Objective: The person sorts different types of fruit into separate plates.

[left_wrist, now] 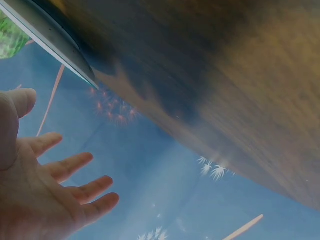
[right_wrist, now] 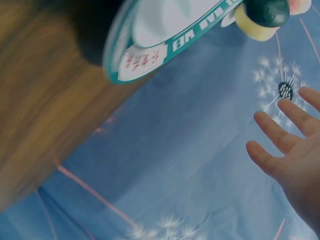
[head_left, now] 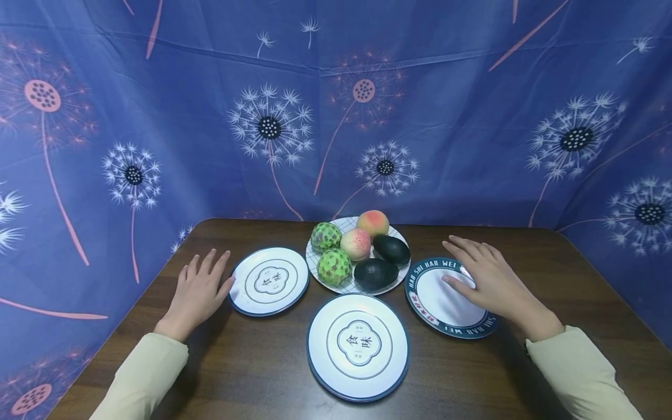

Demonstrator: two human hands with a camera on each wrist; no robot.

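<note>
A: What are your hands up to?

B: Holding nothing, fingers loose on both. My right hand (head_left: 488, 281) hovers over the green-rimmed plate (head_left: 441, 309) on the desk (head_left: 252, 361), hiding some rim. It's face up and round, so no long axis. My left hand (head_left: 195, 294) is just beside a white plate (head_left: 270, 281). Left wrist view cuts that off, but gets my palm.

Beyond the hands (head_left: 196, 291) (head_left: 490, 283) hangs a creased blue fabric sheet (head_left: 451, 146), printed with white dark-centred dandelions (head_left: 269, 127) and pink long-stemmed dandelions (head_left: 363, 90); it also spreads outward of each. Below them lies a brown, wood-grained, slightly glossy desk (head_left: 252, 361).
</note>
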